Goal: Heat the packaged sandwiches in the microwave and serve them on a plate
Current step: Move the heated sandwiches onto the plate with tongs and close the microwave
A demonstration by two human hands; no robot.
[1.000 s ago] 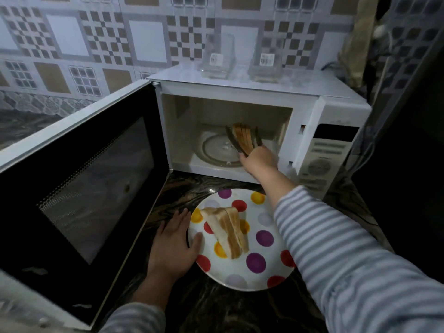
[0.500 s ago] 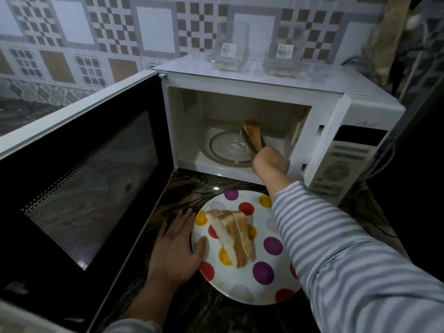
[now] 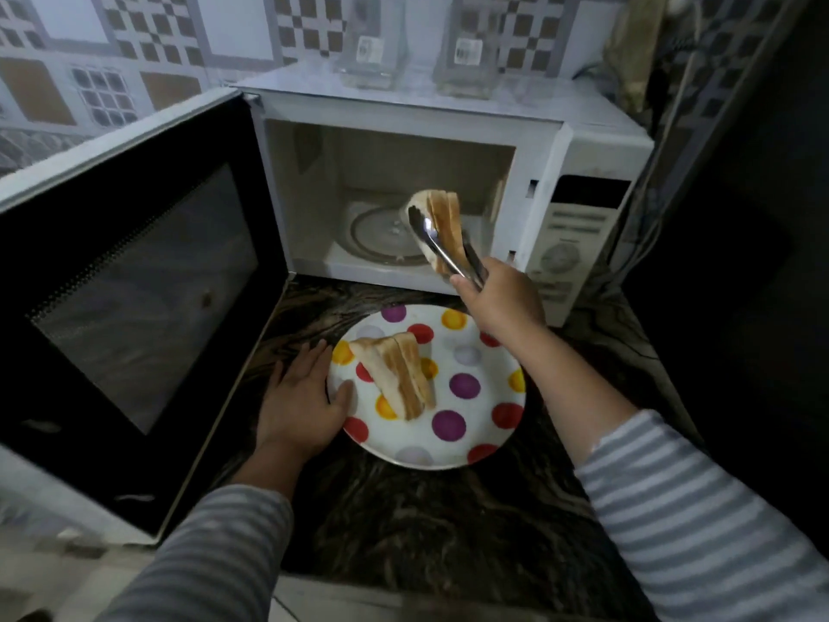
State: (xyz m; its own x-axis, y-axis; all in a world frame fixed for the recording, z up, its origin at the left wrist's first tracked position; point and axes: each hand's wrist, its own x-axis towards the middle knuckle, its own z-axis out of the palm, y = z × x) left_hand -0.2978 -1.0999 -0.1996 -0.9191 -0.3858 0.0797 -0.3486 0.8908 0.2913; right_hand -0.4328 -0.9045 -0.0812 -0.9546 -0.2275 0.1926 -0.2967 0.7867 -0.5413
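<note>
At the far left, the black-windowed white door (image 3: 134, 280) of the white microwave oven (image 3: 448, 123) is standing swung wide open, its inner face turned toward the camera. Just right of the door's lower edge, the left hand (image 3: 300, 401) is lying flat and spread on the dark marbled stone surface (image 3: 448, 523), fingers pointing away from the body and the thumb touching the near-left rim of the round white plate with coloured polka dots (image 3: 471, 397); it is gripping nothing, only bracing against the plate. A toasted triangular sandwich half (image 3: 397, 374) is lying on the left part of that plate, its layered cut edge facing up. Behind the plate, the microwave cavity is showing its bare round glass turntable (image 3: 381, 235). Further right, the right hand (image 3: 502, 298) is curling closed around the handles of a pair of shiny metal tongs (image 3: 444, 249), which are pinching a second toasted sandwich half (image 3: 442, 222). That piece is hanging in the air in front of the cavity opening, above the far edge of the plate and clear of the turntable. Both arms are wearing grey-and-white striped sleeves (image 3: 700, 509). On the microwave's top, two clear labelled containers (image 3: 372, 42) are standing side by side, and at the right the white control panel (image 3: 569, 244) is facing forward.
</note>
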